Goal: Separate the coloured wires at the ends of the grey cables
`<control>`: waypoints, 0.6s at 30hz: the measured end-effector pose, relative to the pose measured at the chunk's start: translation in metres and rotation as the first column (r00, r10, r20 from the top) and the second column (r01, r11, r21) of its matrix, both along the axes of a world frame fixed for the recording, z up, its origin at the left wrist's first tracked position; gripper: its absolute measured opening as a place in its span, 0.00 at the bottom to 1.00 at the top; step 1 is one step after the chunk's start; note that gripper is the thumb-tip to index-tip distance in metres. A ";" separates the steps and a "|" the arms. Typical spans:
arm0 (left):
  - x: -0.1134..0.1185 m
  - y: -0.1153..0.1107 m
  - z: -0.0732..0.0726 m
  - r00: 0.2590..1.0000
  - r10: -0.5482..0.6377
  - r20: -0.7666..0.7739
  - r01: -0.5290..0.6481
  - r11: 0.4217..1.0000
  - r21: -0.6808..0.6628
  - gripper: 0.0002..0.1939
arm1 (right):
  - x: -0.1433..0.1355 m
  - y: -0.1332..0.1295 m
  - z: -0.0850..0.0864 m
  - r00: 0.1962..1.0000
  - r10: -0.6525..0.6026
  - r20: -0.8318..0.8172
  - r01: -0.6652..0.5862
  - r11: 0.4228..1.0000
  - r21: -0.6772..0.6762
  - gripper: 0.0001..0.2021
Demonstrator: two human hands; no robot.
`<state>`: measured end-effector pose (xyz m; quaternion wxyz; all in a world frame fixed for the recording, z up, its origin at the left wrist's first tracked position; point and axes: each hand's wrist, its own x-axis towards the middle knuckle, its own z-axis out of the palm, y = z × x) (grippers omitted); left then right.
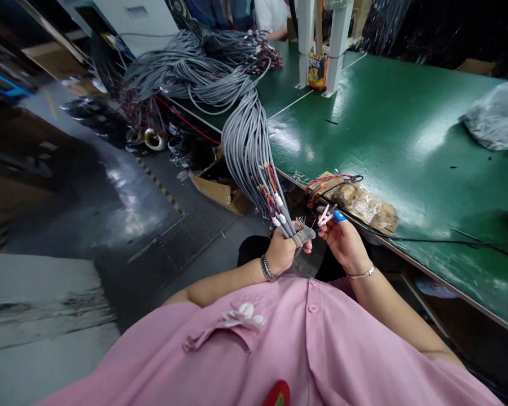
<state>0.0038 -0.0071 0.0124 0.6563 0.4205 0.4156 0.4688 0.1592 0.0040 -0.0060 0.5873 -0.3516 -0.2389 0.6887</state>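
Note:
My left hand [283,248], with a grey cover on a finger, is closed round the ends of a bundle of grey cables [249,135]. Thin coloured wires fan out at the stripped ends, and white sleeves [278,200] sit on some cables. Close to the right of it, my right hand [342,242] pinches a small pale pink clip-like tool [325,216] beside a few thin wires. Blue tape wraps one of its fingertips. A tape-wrapped block [364,206] lies on the bench edge just beyond, with red and black wires at its left end.
The green bench [389,124] runs across the right side. More grey cables [186,67] are heaped at its far left. A white post [334,51], a yellow packet [317,70] and a plastic bag [497,113] stand or lie on it. An open cardboard box [220,189] is below the edge.

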 end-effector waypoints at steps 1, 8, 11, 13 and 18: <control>0.001 0.001 0.000 1.000 0.001 0.002 -0.001 1.000 0.002 0.17 | 0.000 0.001 -0.001 1.000 0.002 0.000 -0.002 1.000 0.000 0.17; 0.006 0.003 -0.001 0.999 0.030 0.015 -0.030 0.999 -0.033 0.16 | -0.003 0.009 -0.008 0.995 -0.015 -0.094 0.007 0.997 -0.080 0.19; 0.007 0.004 -0.003 0.999 0.040 -0.014 -0.040 0.997 -0.062 0.16 | -0.006 0.010 -0.008 0.993 -0.067 -0.098 0.060 0.996 -0.073 0.18; 0.007 0.004 -0.005 0.999 0.034 -0.023 -0.035 0.997 -0.070 0.16 | -0.007 0.010 -0.009 0.993 -0.079 -0.091 0.073 0.995 -0.073 0.18; 0.003 0.002 -0.006 1.000 0.010 0.020 -0.010 1.000 -0.007 0.15 | -0.005 0.007 -0.014 0.995 -0.009 -0.096 0.003 0.998 -0.066 0.22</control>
